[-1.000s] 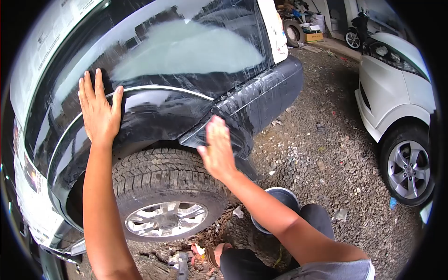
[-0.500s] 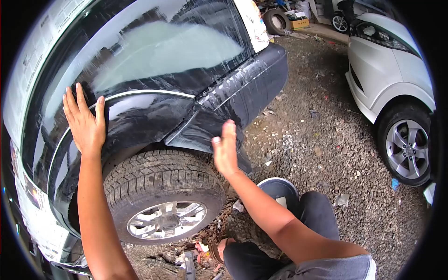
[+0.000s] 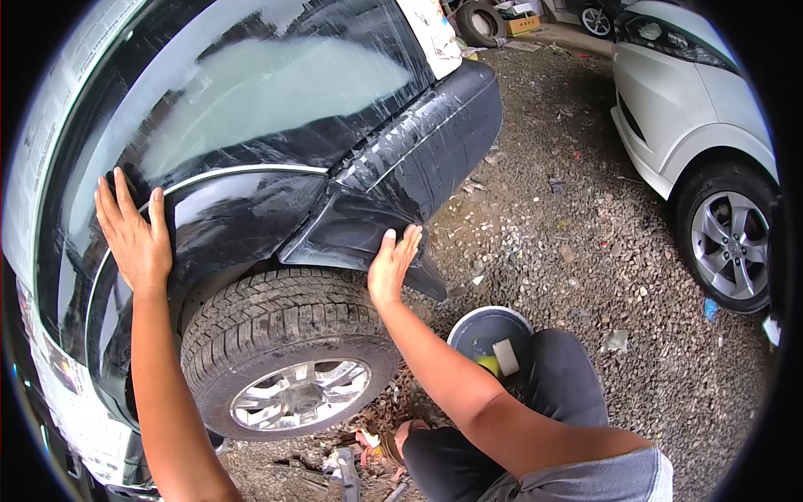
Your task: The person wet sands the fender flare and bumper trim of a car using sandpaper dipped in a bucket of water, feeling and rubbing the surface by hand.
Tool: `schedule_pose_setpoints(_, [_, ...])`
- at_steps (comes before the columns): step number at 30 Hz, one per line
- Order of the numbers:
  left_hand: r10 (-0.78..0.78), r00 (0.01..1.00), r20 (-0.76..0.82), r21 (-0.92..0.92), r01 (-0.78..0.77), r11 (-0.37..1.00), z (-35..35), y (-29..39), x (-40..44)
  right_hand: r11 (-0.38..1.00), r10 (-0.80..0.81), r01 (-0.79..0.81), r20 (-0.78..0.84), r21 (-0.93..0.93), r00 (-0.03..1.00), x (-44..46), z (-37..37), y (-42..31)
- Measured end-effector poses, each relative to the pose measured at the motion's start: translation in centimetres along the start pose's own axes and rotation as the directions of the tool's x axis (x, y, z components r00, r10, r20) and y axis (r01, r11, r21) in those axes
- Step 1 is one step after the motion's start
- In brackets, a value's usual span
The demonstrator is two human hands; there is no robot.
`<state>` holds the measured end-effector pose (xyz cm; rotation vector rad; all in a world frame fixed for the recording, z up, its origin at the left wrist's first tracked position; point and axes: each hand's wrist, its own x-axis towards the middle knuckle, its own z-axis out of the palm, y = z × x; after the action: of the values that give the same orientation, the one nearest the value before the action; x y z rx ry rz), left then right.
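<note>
My left hand (image 3: pixel 138 243) lies spread against the black car body beside the glossy wheel-arch flare (image 3: pixel 238 207), its fingers reaching over the pale trim line. My right hand (image 3: pixel 393 272) is at the lower corner of the dark bumper (image 3: pixel 439 159), fingers stretched out flat and nothing seen in them. Whitish streaks and wet-looking smears mark the bumper and the panel (image 3: pixel 268 92) above the arch. Just below both hands is the treaded tire (image 3: pixel 284 305) with its silver rim (image 3: pixel 301 395).
A bucket (image 3: pixel 465 321) by my knee holds a white block (image 3: pixel 505 357) and something yellow-green (image 3: pixel 488 365). Gravel (image 3: pixel 535 251) covers the ground. A white car (image 3: pixel 669 109) stands at right; a loose tire (image 3: pixel 480 23) lies behind. Newspaper (image 3: pixel 94 427) masks parts of the black car.
My right hand, apart from the bumper and blurred before, now rests at its lower corner. The left hand stays on the body. The view has shifted slightly, showing more of the bucket's inside.
</note>
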<state>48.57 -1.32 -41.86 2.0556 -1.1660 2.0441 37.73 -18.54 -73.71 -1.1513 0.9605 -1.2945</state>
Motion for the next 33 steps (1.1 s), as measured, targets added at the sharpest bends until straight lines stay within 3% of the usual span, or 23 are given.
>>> schedule_pose_setpoints(1, [0.000,1.000,0.004,0.010,0.000,1.000,0.1,0.1,0.2,0.998,0.066,-0.066,-0.002,0.015,0.998,0.4,0.5,0.3])
schedule_pose_setpoints(3, [0.019,1.000,-0.012,-0.005,-0.019,1.000,0.2,0.0,0.2,0.993,-0.120,0.120,0.027,-0.012,0.992,-2.3,2.1,-4.9])
schedule_pose_setpoints(6, [0.019,1.000,0.005,-0.001,-0.019,1.000,0.2,-0.1,0.2,0.974,-0.209,0.195,0.122,0.115,0.970,-4.6,2.9,-8.9])
schedule_pose_setpoints(9, [0.019,1.000,0.008,-0.003,-0.019,1.000,0.3,-0.3,0.2,0.993,-0.052,0.046,0.054,0.105,0.997,-1.7,1.0,-5.3])
schedule_pose_setpoints(11, [0.029,1.000,0.004,0.008,-0.029,1.000,0.3,-0.2,0.1,0.938,0.283,-0.274,-0.014,0.213,0.959,2.9,-1.2,-0.2])
schedule_pose_setpoints(12, [0.034,0.999,0.003,0.010,-0.034,0.999,0.4,-0.2,0.2,0.878,0.374,-0.356,0.005,0.320,0.927,5.5,-0.8,4.2])
schedule_pose_setpoints(15, [0.047,0.999,-0.015,0.006,-0.047,0.999,0.5,-0.3,0.3,0.836,0.458,-0.442,0.031,0.326,0.888,5.5,-0.9,2.5])
schedule_pose_setpoints(17, [0.042,0.999,-0.003,0.013,-0.042,0.999,0.4,-0.4,0.2,0.921,0.249,-0.261,0.077,0.290,0.965,1.5,0.2,-0.7])
schedule_pose_setpoints(20, [0.053,0.999,-0.008,-0.012,-0.053,0.999,0.4,-0.3,0.3,0.923,0.256,-0.259,0.047,0.286,0.965,2.1,-1.2,0.4])
schedule_pose_setpoints(21, [0.049,0.999,-0.006,-0.014,-0.049,0.999,0.3,-0.3,0.3,0.869,0.397,-0.391,0.045,0.302,0.917,3.7,-2.1,1.8])
schedule_pose_setpoints(22, [0.053,0.999,-0.001,0.000,-0.053,0.999,0.3,-0.5,0.2,0.757,0.456,-0.445,0.101,0.478,0.884,5.8,-1.0,7.1])
schedule_pose_setpoints(25, [0.051,0.999,-0.006,0.013,-0.051,0.999,0.6,-0.4,0.4,0.796,0.462,-0.461,0.099,0.393,0.882,4.7,-2.1,3.1])
schedule_pose_setpoints(28, [0.056,0.998,0.008,-0.012,-0.056,0.998,0.3,-0.5,0.4,0.851,0.313,-0.336,0.122,0.405,0.942,2.0,-2.5,1.4])
schedule_pose_setpoints(29, [0.061,0.998,0.017,-0.007,-0.061,0.998,0.4,-0.6,0.3,0.906,0.263,-0.274,0.077,0.324,0.962,2.8,-2.1,3.5])
schedule_pose_setpoints(30, [0.066,0.998,0.020,-0.003,-0.066,0.998,0.5,-0.7,0.4,0.842,0.295,-0.308,0.101,0.443,0.950,4.4,-1.4,7.6])
schedule_pose_setpoints(33, [0.049,0.998,0.031,-0.008,-0.048,0.999,0.4,-0.7,0.5,0.794,0.324,-0.350,0.142,0.497,0.935,5.3,-2.6,7.6])
